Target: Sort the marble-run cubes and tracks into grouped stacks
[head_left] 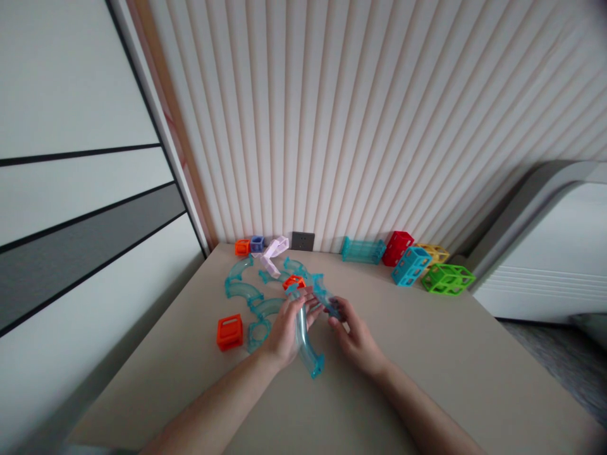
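Note:
My left hand (286,330) is closed around a curved, see-through blue track piece (302,328), which slants down toward the table's front with its flanged end lowest. My right hand (355,340) pinches a second translucent blue track piece (323,292) between thumb and fingers. The left fingertips reach close to that second piece; whether they touch it I cannot tell. Just beyond my left hand is an orange block (294,282), partly hidden. Further clear blue curved track pieces (244,291) lie to the left, along with a blue ring-shaped piece (258,332).
An orange cube frame (230,332) stands at the left. Along the back are a small orange block (242,247), a purple block (257,244), a lilac chute (272,254) and a teal tube (363,251). Red (397,248), blue (411,265), yellow (434,253) and green (447,279) frames sit right.

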`<state>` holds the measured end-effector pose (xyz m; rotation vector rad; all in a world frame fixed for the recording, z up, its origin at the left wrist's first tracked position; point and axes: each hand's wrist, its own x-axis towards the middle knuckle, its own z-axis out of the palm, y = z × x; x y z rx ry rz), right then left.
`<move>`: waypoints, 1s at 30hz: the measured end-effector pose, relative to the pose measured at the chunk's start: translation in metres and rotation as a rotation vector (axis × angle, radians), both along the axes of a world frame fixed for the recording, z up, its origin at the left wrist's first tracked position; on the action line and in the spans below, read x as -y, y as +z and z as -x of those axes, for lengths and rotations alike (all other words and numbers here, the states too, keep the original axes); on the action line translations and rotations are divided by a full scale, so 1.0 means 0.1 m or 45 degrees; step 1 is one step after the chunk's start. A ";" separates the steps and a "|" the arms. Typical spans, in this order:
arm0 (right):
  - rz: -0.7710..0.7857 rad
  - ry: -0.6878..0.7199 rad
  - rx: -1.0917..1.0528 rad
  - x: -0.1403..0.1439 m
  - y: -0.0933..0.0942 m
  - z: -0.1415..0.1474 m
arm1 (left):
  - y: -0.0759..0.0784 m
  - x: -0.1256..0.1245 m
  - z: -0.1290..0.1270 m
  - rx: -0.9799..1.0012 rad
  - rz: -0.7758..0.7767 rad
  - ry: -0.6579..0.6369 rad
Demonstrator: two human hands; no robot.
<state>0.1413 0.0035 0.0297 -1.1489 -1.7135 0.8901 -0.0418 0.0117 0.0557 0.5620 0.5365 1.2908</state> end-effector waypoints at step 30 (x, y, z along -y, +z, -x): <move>-0.699 0.200 0.369 0.02 0.09 -0.08 | -0.08 0.10 -0.01 -0.342 0.196 -0.654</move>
